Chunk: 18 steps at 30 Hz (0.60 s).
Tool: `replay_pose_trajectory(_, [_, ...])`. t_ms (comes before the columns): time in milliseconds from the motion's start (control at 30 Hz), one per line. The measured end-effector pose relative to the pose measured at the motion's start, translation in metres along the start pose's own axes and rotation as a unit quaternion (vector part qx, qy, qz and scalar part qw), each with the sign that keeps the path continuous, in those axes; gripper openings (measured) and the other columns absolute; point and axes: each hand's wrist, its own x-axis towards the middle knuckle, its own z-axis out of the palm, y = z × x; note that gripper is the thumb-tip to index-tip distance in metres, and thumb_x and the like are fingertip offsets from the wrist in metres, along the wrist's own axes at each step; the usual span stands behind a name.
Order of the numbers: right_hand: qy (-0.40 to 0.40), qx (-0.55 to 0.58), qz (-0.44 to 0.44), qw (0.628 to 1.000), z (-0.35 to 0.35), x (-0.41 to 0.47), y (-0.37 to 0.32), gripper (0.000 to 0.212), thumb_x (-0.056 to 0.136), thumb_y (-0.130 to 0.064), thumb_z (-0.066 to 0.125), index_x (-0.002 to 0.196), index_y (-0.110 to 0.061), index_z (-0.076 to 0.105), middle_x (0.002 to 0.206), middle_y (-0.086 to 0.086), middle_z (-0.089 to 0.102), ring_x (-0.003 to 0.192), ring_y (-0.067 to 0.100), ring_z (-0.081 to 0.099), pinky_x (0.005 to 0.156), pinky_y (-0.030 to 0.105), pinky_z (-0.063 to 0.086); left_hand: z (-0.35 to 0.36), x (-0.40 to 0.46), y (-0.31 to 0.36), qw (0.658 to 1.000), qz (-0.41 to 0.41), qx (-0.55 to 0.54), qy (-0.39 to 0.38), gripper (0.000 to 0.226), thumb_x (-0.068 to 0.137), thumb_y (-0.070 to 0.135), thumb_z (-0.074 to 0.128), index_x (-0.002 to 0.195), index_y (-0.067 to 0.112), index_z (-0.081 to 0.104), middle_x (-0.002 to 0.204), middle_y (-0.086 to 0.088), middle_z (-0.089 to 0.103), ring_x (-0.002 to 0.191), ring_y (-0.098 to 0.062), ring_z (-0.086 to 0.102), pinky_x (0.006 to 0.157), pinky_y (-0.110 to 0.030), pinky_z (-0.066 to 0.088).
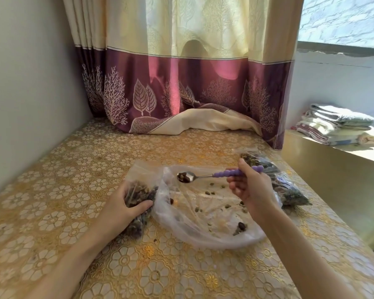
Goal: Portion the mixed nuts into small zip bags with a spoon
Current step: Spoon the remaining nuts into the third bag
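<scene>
My right hand [249, 186] grips the purple beaded handle of a metal spoon [203, 176]. Its bowl carries a few dark nuts and hovers above a large clear plastic bag [205, 214] that lies flat with scattered nuts inside. My left hand [123, 205] holds a small zip bag [138, 197] partly filled with mixed nuts, just left of the big bag, its open top pointing away from me. More filled small bags [287, 186] lie behind my right hand, partly hidden by it.
A gold floral tablecloth [63, 190] covers the table. A wall runs along the left, and a purple and cream curtain [181, 93] hangs at the back, its hem resting on the table. Folded towels [337, 124] sit on a ledge at the right.
</scene>
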Motion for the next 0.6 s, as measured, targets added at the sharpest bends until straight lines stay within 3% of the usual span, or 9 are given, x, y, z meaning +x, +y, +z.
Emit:
replay_pose_trajectory(167, [-0.049, 0.001, -0.072, 0.996, 0.029, -0.006, -0.015, 0.044, 0.100, -0.026, 0.045, 0.077, 0.007, 0.064, 0.084, 0.024, 0.072, 0.044, 0.009, 0.049, 0.037, 0.016, 0.036, 0.000, -0.001, 0.002, 1.000, -0.002, -0.013, 0.002, 0.041, 0.071, 0.021, 0.078, 0.096, 0.038, 0.050, 0.096, 0.019, 0.062, 0.085, 0.016, 0.056, 0.069, -0.008, 0.039])
replay_pose_trajectory(467, [-0.175, -0.074, -0.195, 0.962, 0.061, -0.022, -0.006, 0.018, 0.093, -0.012, 0.054, 0.087, -0.002, 0.067, 0.083, 0.011, 0.075, 0.056, 0.019, 0.063, 0.049, 0.023, 0.051, 0.001, 0.001, 0.000, 0.999, -0.006, -0.023, 0.034, 0.041, 0.067, 0.018, 0.081, 0.091, 0.034, 0.051, 0.093, 0.012, 0.063, 0.089, -0.002, 0.058, 0.074, -0.021, 0.043])
replay_pose_trajectory(600, [-0.141, 0.009, -0.184, 0.973, 0.051, -0.020, -0.006, 0.025, 0.087, -0.025, 0.057, 0.085, -0.004, 0.070, 0.083, 0.014, 0.074, 0.056, 0.017, 0.060, 0.049, 0.022, 0.048, 0.001, 0.002, -0.001, 0.996, -0.023, -0.060, 0.066, 0.045, 0.067, 0.020, 0.081, 0.101, 0.026, 0.052, 0.093, 0.013, 0.061, 0.086, 0.002, 0.056, 0.068, -0.013, 0.040])
